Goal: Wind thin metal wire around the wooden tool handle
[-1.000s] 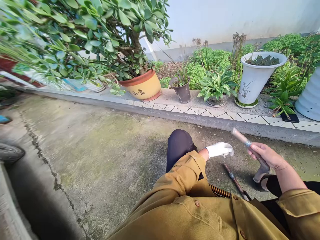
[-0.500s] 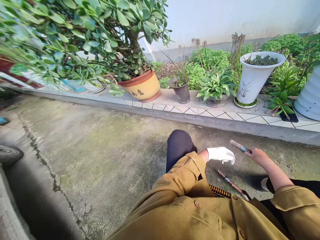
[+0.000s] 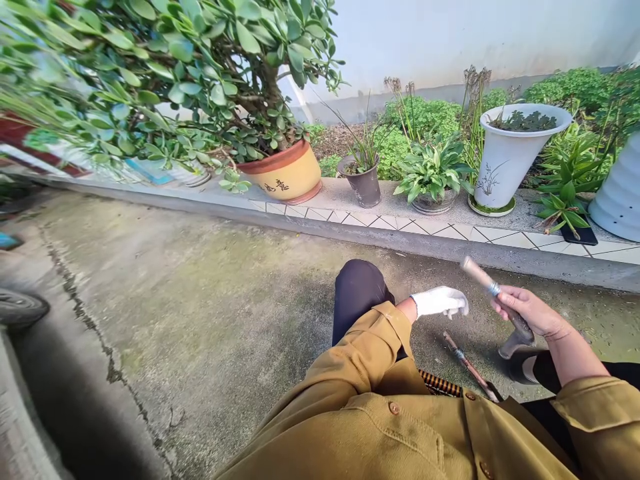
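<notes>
My right hand (image 3: 533, 312), bare, is closed around the middle of a short-handled garden tool (image 3: 480, 275). Its pale wooden handle tilts up to the left, wire binds the joint, and a flat grey end points down; the exact kind is unclear. White knit covers my left hand (image 3: 443, 302), held to the left of the tool with its fingers loosely bent and nothing visible in them. Below my hands, a second wooden-handled tool (image 3: 469, 367) with a bound joint lies slanting on the concrete, its lower end hidden by my jacket.
A tiled ledge (image 3: 395, 222) runs across ahead, bearing a yellow pot (image 3: 287, 177), a small dark pot (image 3: 364, 189), a white pot (image 3: 493, 173) and a black phone (image 3: 580, 230). My knee (image 3: 361, 290) is left of my hands. A wheel (image 3: 20, 308) stands far left.
My right hand has shifted slightly right and the tool has turned, its handle tip rising and its grey end coming into view. My gloved left fingers have moved slightly.
</notes>
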Demonstrator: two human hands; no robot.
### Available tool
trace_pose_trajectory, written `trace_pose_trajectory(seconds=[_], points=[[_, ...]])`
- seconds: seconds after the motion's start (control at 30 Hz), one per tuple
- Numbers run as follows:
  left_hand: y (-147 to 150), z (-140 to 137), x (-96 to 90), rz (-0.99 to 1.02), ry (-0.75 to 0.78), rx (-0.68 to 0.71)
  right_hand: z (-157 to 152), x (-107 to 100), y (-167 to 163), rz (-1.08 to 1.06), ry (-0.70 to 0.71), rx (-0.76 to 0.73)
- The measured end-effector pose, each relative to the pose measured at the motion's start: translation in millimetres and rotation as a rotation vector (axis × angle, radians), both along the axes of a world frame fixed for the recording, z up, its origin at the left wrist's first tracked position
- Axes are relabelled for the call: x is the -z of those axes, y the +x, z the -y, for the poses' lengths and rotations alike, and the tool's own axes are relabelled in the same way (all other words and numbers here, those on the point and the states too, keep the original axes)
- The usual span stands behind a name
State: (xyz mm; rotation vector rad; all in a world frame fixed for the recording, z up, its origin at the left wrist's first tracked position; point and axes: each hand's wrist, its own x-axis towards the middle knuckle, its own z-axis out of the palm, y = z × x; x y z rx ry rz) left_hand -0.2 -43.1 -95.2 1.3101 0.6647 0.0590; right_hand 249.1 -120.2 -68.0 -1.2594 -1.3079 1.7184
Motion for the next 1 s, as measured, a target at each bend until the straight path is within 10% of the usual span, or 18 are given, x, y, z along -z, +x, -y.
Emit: trace_pose_trajectory(seconds=[0.17, 0.33, 0.5, 0.7, 0.8, 1.0], points=[[7.9, 10.0, 17.1, 0.072, -0.035, 0.205, -11.8, 24.6, 7.0, 0.279, 0.001, 0.304], [4.9, 5.6, 24.5, 0.031, 0.043, 0.242, -12.3, 44.6, 5.0, 0.951, -0.021, -0.145], [2.2, 3.8, 11.4, -0.061, 0.105, 0.251, 1.7, 44.8, -11.3, 0.695, -0.230, -0.591], [-4.3, 3.4, -14.2, -0.062, 0.149, 0.127, 9.1, 27.5, -13.5, 0.340, -0.289, -0.724], [-4.6, 2.1, -12.1, -0.009, 0.113, 0.002, 6.4, 7.2, -5.4, 0.127, -0.181, -0.531], [8.0, 8.5, 20.0, 0.079, 0.070, 0.006, -5.8, 0.7, 7.6, 0.006, 0.065, 0.366]])
